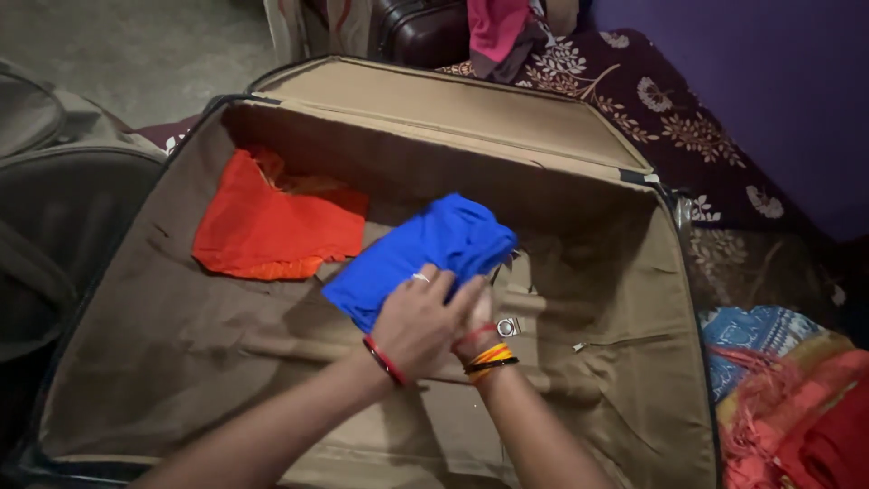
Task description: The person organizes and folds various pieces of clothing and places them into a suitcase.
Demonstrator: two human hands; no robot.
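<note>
- Nearest to the camera, two bare forearms come up from the near edge and meet over the open suitcase [136, 362], which lies flat with its tan lining showing.
- The left hand [418, 324] lies on top of the right hand [477, 312]; the two are together and press down on the near end of a folded blue garment [425, 254]. I cannot tell if the fingers close around the cloth or only lie on it.
- The left wrist carries a red bangle, the right wrist carries red, orange and dark bangles.
- The blue garment rests inside the suitcase, about the middle, on the lining.
- Just to the right of the hands, a small metal buckle [507, 327] lies on a tan strap of the lining.
- Farther and to the left, an orange garment [267, 226] lies flat in the far left part of the suitcase, apart from the blue one.
- Behind, the suitcase lid [453, 109] stands open.
- At the near right, outside the suitcase, a heap of blue, orange and red cloth [787, 389] lies.
- At the far right, a dark bedcover with pale flowers [670, 109] is spread before a purple wall [769, 72].
- At the far left, the grey floor [136, 45] is seen.
</note>
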